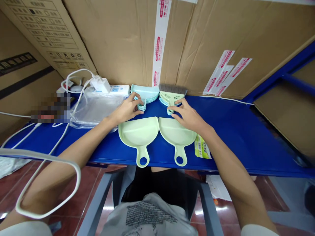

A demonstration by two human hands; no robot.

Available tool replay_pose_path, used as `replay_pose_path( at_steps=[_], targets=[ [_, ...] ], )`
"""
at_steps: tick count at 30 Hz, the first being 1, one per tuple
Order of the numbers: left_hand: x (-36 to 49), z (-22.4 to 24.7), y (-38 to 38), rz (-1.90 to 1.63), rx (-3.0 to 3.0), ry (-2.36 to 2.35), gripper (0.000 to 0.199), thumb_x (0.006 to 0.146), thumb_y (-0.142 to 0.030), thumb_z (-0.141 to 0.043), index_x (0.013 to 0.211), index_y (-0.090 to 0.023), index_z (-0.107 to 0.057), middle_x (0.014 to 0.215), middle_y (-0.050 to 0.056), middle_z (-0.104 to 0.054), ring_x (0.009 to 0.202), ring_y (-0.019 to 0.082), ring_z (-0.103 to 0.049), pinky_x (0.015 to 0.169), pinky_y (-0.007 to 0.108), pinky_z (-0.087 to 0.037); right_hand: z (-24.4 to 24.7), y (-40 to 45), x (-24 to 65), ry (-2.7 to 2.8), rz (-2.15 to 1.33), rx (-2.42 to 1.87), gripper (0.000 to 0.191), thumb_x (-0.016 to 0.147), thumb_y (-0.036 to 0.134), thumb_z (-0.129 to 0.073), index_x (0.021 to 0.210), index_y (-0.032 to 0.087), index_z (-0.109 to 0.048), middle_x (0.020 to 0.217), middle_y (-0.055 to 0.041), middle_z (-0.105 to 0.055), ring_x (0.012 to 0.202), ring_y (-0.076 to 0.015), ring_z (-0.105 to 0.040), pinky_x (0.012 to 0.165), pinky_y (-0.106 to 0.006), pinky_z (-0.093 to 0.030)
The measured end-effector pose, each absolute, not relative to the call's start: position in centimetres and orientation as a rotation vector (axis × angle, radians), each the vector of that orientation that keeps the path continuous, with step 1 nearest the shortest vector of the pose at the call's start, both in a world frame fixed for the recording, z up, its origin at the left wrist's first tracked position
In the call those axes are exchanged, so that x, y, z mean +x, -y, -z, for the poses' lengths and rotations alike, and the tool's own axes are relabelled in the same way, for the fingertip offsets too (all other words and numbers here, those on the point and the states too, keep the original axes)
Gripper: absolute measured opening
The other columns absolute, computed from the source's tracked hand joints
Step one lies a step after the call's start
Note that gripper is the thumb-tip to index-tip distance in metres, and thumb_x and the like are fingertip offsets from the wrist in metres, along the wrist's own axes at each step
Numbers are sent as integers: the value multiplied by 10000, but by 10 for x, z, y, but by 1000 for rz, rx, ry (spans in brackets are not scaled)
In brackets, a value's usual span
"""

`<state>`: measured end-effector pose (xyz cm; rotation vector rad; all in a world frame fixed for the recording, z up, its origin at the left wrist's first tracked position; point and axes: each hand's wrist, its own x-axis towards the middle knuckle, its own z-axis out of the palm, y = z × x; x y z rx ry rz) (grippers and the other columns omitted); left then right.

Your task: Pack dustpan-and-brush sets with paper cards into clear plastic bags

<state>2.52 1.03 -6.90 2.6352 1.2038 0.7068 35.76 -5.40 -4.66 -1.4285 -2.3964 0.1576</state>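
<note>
My left hand [128, 108] is closed with thumb and fingers about the handle end of a stack of light-blue dustpans [145, 91] at the back of the blue table. My right hand [187, 114] pinches the handle end of a pale-green hand brush [171, 97] with grey bristles, which lies on top of blue pieces. Nearer to me, a pale-green dustpan [138, 132] lies with its handle towards me. Beside it on the right rests a second pale-green dustpan [177, 132], partly under my right hand.
Large cardboard boxes [123, 42] stand behind the blue table [228, 134]. Clear plastic bags [95, 109], a white power strip [119, 89] and loose white cables [59, 141] are at the left. A yellow-green label [202, 149] lies by the right dustpan.
</note>
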Motion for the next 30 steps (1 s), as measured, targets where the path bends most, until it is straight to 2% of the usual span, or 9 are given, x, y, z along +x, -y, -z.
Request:
replay_pose_path(
  at_steps=[2,4,6,8,12,16,21,30],
  targets=[
    [21,58,-2,-765,2643,-1249,507,927,-583,-711,1264,-207,-666,1417,164,-517,856,226,-668,852,438,-587,38,57,365,2329,-205,-1412,355,1022,333,-555,1347,241,-664,1357,-135,-573,1059,-283,-666,966,-467,-548],
    [16,47,6,-820,2620,-1198,511,904,-622,-741,1211,-216,-689,1318,142,-592,896,234,-655,822,399,-571,32,57,375,2251,-306,-1395,336,983,350,-614,1297,233,-642,1227,-108,-659,972,-254,-674,902,-426,-551],
    [14,41,13,-708,2578,-986,482,898,-651,-745,1106,-216,-726,1174,108,-665,882,221,-651,781,356,-561,31,56,384,2243,-397,-1409,310,949,398,-656,1202,219,-657,1099,-92,-704,924,-247,-674,856,-406,-539],
    [15,40,18,-504,2554,-774,458,897,-645,-755,1082,-226,-753,1120,92,-711,943,234,-672,822,354,-568,33,55,390,2356,-460,-1455,331,911,470,-694,1116,210,-690,1051,-97,-714,973,-276,-670,881,-421,-521],
    [23,54,20,-331,2611,-697,470,857,-563,-833,1225,-277,-774,1304,93,-728,1224,304,-662,1062,438,-534,39,54,390,2575,-545,-1576,487,813,542,-790,1177,227,-715,1158,-121,-670,1156,-355,-608,958,-460,-483],
    [26,66,17,-340,2639,-694,421,907,-437,-810,1303,-299,-769,1399,99,-708,1318,323,-634,1139,481,-500,40,54,390,2588,-580,-1590,487,813,482,-804,1210,219,-702,1150,-122,-643,1152,-353,-589,962,-446,-461],
    [25,67,13,-363,2618,-585,346,985,-320,-716,1328,-308,-764,1442,100,-705,1335,307,-632,1163,513,-476,41,49,399,2607,-585,-1558,494,818,534,-810,1194,231,-707,1082,-100,-642,1080,-322,-592,958,-431,-452],
    [21,65,9,-330,2584,-590,364,986,-301,-720,1348,-307,-758,1459,94,-701,1369,303,-620,1153,507,-499,35,49,399,2594,-559,-1521,512,827,552,-780,1212,218,-731,1098,-118,-693,1095,-331,-632,970,-443,-480]
  ],
)
